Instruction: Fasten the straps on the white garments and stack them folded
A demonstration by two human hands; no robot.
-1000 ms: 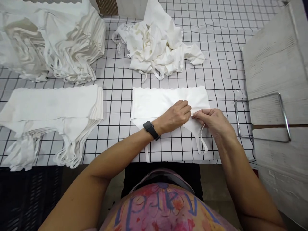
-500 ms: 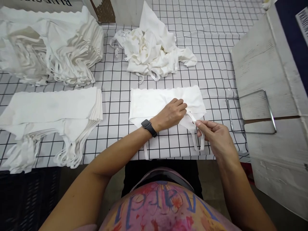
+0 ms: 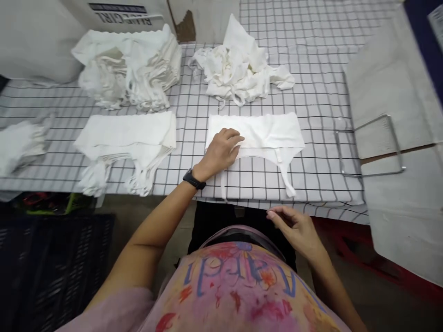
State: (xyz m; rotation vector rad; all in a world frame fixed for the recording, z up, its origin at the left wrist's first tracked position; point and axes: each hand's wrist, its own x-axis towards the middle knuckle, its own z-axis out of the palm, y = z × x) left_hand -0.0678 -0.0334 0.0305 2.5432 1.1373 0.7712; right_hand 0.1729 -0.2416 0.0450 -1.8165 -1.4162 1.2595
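A white folded garment (image 3: pixel 266 136) with two hanging straps lies flat on the checked tablecloth (image 3: pixel 318 97) in front of me. My left hand (image 3: pixel 221 147), a black watch on its wrist, rests flat on the garment's left end with fingers spread. My right hand (image 3: pixel 294 226) hovers below the table edge near my waist, fingers loosely apart and holding nothing. The garment's right strap (image 3: pixel 285 177) hangs free toward the table edge.
A neat stack of the same white garments (image 3: pixel 131 136) lies to the left. A taller pile (image 3: pixel 131 69) sits behind it and a crumpled heap (image 3: pixel 242 69) at the back centre. A cardboard box (image 3: pixel 394 106) with a wire frame (image 3: pixel 370 143) stands at the right.
My right hand has let go of the strap and dropped below the table edge. My left hand slid from the garment's middle to its left end. The view pulled back.
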